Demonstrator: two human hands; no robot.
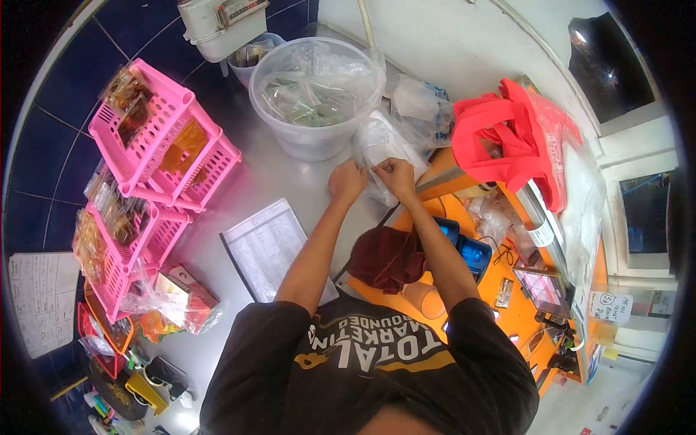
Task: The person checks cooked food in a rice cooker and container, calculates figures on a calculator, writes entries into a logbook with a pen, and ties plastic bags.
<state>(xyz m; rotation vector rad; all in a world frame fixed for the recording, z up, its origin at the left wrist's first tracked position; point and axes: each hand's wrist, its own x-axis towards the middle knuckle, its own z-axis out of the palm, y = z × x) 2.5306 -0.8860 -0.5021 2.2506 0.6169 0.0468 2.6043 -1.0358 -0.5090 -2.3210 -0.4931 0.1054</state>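
Both hands are at the middle of the view, close together at a clear plastic bag [384,148] with something white inside. My left hand [348,181] has its fingers curled in a pinch at the bag's near left edge. My right hand [395,178] pinches the bag's plastic just to the right, thumb and forefinger together. Right behind the hands stands a large translucent tub [308,141] holding plastic bags with green contents. A printed sheet on a clipboard [267,246] lies on the metal counter [217,243], left of my forearms.
Pink baskets [163,170] with packets are stacked at the left. At the right are a red bag [500,138], an orange table [464,319] with a tablet [544,291], and a dark red cloth [386,261] near my right forearm. A meter [223,27] hangs above the tub.
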